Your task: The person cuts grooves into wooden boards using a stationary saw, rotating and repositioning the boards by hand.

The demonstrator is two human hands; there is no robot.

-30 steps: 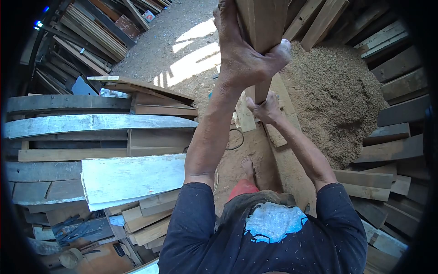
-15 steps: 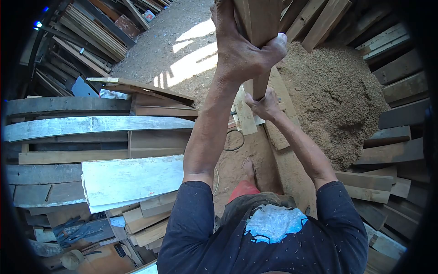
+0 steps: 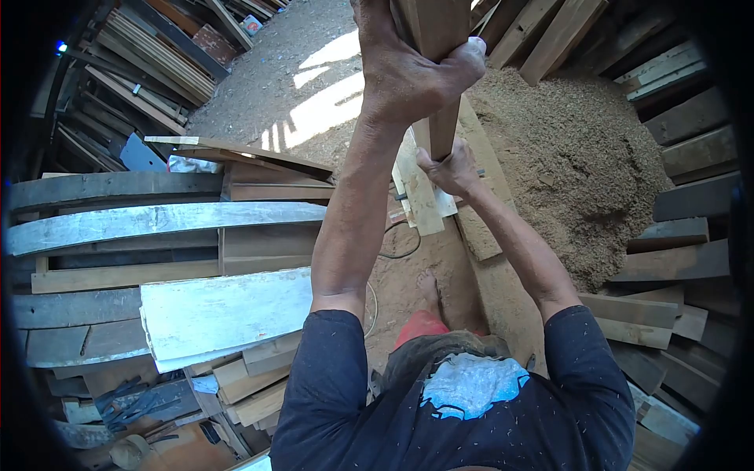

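A long wooden board (image 3: pixel 437 30) stands steeply in front of me, its top running out of the upper edge of the view. Up high, my left hand (image 3: pixel 412 74) grips it, thumb on the right side and the fingers partly hidden behind the wood. Lower down, my right hand (image 3: pixel 453 169) is closed round the same board near its lower visible part. Beneath it lies a pale wooden plank (image 3: pixel 429 210) beside a white surface. A thick, dust-covered wooden beam (image 3: pixel 509 294) runs below my right forearm.
A heap of sawdust (image 3: pixel 577 157) lies to the right, bordered by stacked timber (image 3: pixel 691 263). On the left are curved boards (image 3: pixel 157 224), a white panel (image 3: pixel 228 314) and more lumber. A dark cable (image 3: pixel 402 253) loops on the ground near my bare foot (image 3: pixel 428 286).
Both hands and the board have shifted slightly left in the view, with the right hand also a little higher. Both grips stay closed on the board.
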